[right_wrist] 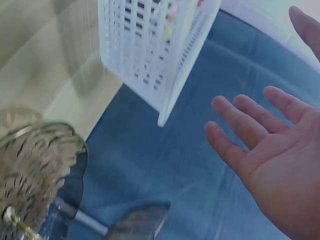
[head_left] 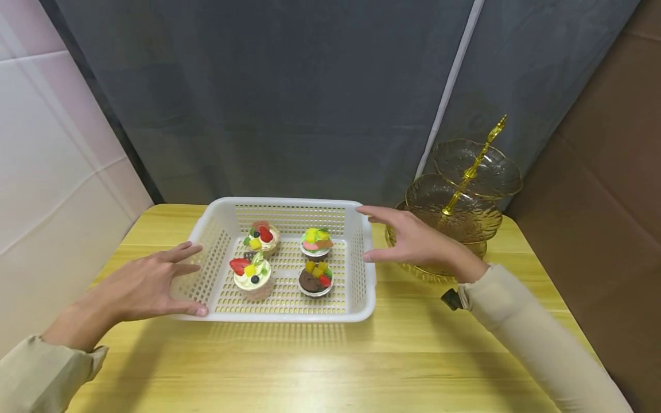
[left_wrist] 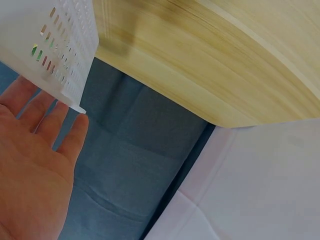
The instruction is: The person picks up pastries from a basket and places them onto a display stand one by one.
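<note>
A white plastic basket (head_left: 289,316) with perforated walls stands on the wooden table. Inside it are a cupcake with strawberry and blueberry (head_left: 253,277) at front left, a similar cream cupcake (head_left: 262,237) behind it, a chocolate cupcake (head_left: 316,280) at front right and a yellow-topped cupcake (head_left: 316,243) at back right. My left hand (head_left: 147,284) is at the basket's left rim, fingers spread and holding nothing. At the right rim, my right hand (head_left: 413,236) has its fingers extended; the right wrist view shows its palm with nothing in it.
A three-tiered serving stand (head_left: 449,212) of amber glass plates with gold trim stands behind my right forearm, at the table's back right. A grey curtain (head_left: 268,103) hangs behind the table (head_left: 289,367). Pale cloth (head_left: 67,149) borders the left side, brown cloth (head_left: 594,172) the right.
</note>
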Demonstrator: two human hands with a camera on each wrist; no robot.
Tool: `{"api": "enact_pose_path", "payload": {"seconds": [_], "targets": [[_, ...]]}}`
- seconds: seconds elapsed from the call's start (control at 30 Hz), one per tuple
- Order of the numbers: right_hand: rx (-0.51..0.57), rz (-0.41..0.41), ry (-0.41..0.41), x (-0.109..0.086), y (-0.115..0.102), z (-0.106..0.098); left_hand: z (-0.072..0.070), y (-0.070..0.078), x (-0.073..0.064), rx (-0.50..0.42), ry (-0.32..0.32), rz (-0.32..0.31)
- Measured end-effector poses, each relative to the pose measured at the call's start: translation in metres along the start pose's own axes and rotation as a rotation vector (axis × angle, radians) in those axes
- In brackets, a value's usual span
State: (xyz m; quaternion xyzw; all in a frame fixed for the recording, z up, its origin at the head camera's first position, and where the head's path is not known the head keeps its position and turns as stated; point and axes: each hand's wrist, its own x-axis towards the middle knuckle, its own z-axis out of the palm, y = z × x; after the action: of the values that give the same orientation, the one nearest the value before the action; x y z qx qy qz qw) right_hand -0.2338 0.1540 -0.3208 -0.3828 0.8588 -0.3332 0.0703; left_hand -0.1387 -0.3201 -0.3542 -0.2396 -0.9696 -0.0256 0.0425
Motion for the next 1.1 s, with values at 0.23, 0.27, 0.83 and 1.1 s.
{"api": "enact_pose_path", "payload": {"seconds": [0.23, 0.27, 0.83, 1.1], "targets": [[0.028, -0.039, -0.095, 0.019, -0.008, 0.019, 0.0, -0.001, 0.0, 0.0, -0.01, -0.001], [0.023, -0.038, -0.115, 0.021, -0.01, 0.021, 0.001, -0.001, -0.001, 0.0, -0.012, -0.003], [0.061, -0.032, -0.337, 0.051, -0.013, 0.058, 0.0, 0.0, 0.0, -0.014, -0.013, -0.008], [0.037, 0.009, -0.371, 0.059, -0.009, 0.07, 0.001, -0.001, 0.0, -0.018, -0.013, -0.01]]}}
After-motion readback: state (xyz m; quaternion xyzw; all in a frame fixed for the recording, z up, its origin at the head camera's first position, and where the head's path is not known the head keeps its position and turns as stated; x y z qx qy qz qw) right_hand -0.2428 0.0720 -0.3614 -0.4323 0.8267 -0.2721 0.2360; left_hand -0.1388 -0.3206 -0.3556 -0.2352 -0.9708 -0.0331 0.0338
